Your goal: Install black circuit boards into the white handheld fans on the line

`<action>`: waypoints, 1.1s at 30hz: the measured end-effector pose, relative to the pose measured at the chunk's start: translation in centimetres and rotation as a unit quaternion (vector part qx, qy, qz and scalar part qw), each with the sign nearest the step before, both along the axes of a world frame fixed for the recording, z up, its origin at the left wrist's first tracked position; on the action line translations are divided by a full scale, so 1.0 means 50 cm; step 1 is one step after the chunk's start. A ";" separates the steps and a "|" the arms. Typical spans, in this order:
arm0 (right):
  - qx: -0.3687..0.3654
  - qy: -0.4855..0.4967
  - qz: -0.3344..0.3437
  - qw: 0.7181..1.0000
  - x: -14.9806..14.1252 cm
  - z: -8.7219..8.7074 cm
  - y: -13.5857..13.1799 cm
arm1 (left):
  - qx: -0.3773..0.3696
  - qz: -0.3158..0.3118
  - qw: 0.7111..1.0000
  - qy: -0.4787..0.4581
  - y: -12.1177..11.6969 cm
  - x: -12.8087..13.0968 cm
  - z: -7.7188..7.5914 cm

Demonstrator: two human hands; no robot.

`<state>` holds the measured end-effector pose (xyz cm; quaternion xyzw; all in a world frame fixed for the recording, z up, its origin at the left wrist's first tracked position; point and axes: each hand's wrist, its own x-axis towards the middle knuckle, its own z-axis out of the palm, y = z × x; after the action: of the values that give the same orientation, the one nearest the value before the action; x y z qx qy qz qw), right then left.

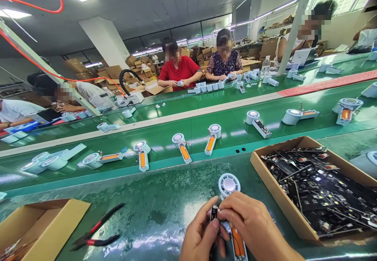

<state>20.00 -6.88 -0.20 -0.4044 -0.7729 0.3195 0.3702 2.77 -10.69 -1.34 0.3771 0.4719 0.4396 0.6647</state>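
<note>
Between the thumb and fingers of my left hand (202, 231) is a small black circuit board (214, 212), its end tilted up. My right hand (250, 219) is closed at the board's upper end, fingertips pinched together; what lies between them is too small to make out. Under both hands rests a light-blue handheld fan (229, 184), its round head pointing away from me. An orange battery (238, 243) shows in its opened handle, partly covered by my right hand.
A cardboard box of black circuit boards (318, 182) stands to the right. Red-and-black cutting pliers (98, 229) and another cardboard box (63, 233) lie left. Beyond, a green conveyor belt (161, 131) carries several fans. Several people sit across the line.
</note>
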 end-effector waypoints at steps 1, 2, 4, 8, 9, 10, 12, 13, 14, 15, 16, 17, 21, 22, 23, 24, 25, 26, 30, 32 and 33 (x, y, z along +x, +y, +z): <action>-0.004 -0.002 0.001 1.000 0.001 0.004 0.002 | 0.000 0.002 1.000 -0.003 0.000 0.000 0.000; -0.010 -0.006 0.005 1.000 0.001 0.009 0.003 | 0.000 0.006 1.000 -0.005 0.000 0.001 -0.001; -0.015 -0.013 0.014 1.000 0.000 0.015 0.003 | 0.000 0.011 1.000 -0.006 -0.001 0.002 -0.001; 0.032 -0.046 -0.003 0.998 -0.008 0.005 -0.003 | 0.008 0.022 0.999 0.023 -0.009 0.008 -0.006; 0.047 -0.061 -0.009 0.997 -0.010 -0.001 -0.005 | 0.013 0.025 0.999 0.034 -0.011 0.010 -0.009; 0.060 -0.075 -0.013 0.995 -0.013 -0.007 -0.007 | 0.017 0.028 0.998 0.045 -0.013 0.012 -0.013; 0.074 -0.095 -0.009 0.993 -0.015 -0.018 -0.010 | 0.022 0.028 0.997 0.065 -0.017 0.015 -0.020; 0.079 -0.101 -0.001 0.992 -0.015 -0.021 -0.011 | 0.020 0.027 0.997 0.074 -0.018 0.017 -0.022; 0.085 -0.106 0.008 0.991 -0.015 -0.022 -0.011 | 0.018 0.029 0.996 0.086 -0.020 0.018 -0.023; 0.090 -0.114 0.016 0.989 -0.014 -0.023 -0.011 | 0.019 0.034 0.994 0.101 -0.021 0.019 -0.023; 0.094 -0.123 0.022 0.988 -0.014 -0.023 -0.010 | 0.026 0.042 0.992 0.118 -0.021 0.020 -0.022; 0.095 -0.132 0.026 0.986 -0.013 -0.022 -0.010 | 0.041 0.052 0.988 0.139 -0.022 0.020 -0.019; 0.104 -0.163 0.044 0.980 -0.011 -0.021 -0.009 | 0.110 0.062 0.967 0.221 -0.020 0.022 -0.007; 0.115 -0.163 0.045 0.979 -0.011 -0.021 -0.009 | 0.117 0.059 0.963 0.236 -0.019 0.023 -0.006; 0.127 -0.159 0.041 0.978 -0.012 -0.021 -0.010 | 0.123 0.058 0.959 0.248 -0.018 0.024 -0.006; 0.137 -0.151 0.032 0.979 -0.014 -0.021 -0.012 | 0.130 0.060 0.956 0.255 -0.017 0.025 -0.007; 0.145 -0.141 0.021 0.979 -0.016 -0.020 -0.012 | 0.140 0.066 0.953 0.259 -0.016 0.026 -0.008; 0.152 -0.130 0.010 0.980 -0.018 -0.019 -0.013 | 0.152 0.073 0.951 0.260 -0.016 0.027 -0.010; 0.136 -0.069 0.003 0.988 -0.007 -0.004 -0.005 | 0.097 0.046 0.972 0.210 -0.017 0.027 -0.019; 0.095 -0.013 0.003 0.995 0.020 0.009 -0.001 | 0.033 0.030 0.987 0.154 -0.017 0.026 -0.023; 0.076 0.008 -0.005 0.997 0.038 0.015 0.000 | 0.016 0.036 0.991 0.130 -0.016 0.026 -0.025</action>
<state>21.90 -6.90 0.55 -0.3762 -0.7898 0.2615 0.4079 4.05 -11.47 -2.58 0.4239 0.5607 0.4179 0.5756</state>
